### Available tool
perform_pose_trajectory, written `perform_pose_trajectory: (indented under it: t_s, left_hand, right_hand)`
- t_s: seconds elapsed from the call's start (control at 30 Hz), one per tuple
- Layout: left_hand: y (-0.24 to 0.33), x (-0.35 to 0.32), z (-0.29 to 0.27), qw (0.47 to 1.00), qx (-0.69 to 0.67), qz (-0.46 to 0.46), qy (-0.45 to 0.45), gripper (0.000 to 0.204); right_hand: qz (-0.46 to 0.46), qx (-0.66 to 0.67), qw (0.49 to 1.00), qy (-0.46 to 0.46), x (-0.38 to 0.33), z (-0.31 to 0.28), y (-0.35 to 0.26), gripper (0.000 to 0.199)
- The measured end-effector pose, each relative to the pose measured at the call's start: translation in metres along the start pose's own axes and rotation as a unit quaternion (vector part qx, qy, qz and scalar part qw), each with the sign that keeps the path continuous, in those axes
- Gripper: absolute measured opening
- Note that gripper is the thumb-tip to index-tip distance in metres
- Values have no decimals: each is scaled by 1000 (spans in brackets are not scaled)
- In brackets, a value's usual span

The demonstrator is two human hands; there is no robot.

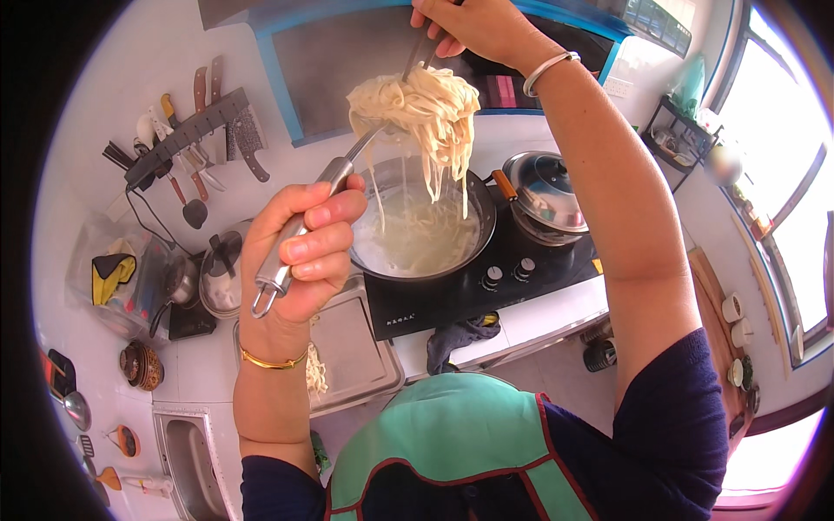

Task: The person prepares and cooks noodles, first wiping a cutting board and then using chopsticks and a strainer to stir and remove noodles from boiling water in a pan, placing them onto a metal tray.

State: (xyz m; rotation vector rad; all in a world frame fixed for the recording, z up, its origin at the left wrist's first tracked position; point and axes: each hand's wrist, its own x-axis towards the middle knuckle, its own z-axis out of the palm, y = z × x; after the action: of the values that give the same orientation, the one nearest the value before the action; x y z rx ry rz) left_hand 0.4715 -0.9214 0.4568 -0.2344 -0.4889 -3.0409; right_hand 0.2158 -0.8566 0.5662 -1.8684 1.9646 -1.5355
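Observation:
My left hand (314, 234) is closed around the steel handle of a skimmer (339, 174), raised over the pan. Its head is mostly hidden under a heap of pale, wide noodles (426, 100). Several strands hang down toward the cloudy water (408, 243) in a deep dark pan (492, 217), where more noodles seem to lie. From above, my right hand (478, 33) grips dark chopsticks (418, 54), whose tips go into the heap.
The pan stands on a black two-burner cooktop (404, 317); a lidded steel pot (546, 187) is at its right. A metal tray (369, 347) with loose noodles lies at the left front. Knives hang on a wall rack (187, 139), and a sink (187, 460) is at lower left.

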Motion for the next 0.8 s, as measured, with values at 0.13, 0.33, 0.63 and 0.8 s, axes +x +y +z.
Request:
perform_pose_trajectory:
  t_s: [0.13,0.33,0.63,0.8]
  left_hand:
    - [0,0,-1,1000,-9,-5,1,25]
    - [-2,-1,-7,1000,-8,-9,5,24]
    - [-6,-5,-18,1000,-18,-8,5,23]
    - [-8,-7,-18,1000,2,4,14,22]
  right_hand:
    - [-15,-19,1000,5,-3,1,-2,34]
    - [-5,-35,999,-2,-6,5,2,33]
    - [-13,-75,997,-26,-7,13,18,35]
    - [10,-78,997,-11,-11,13,12,35]
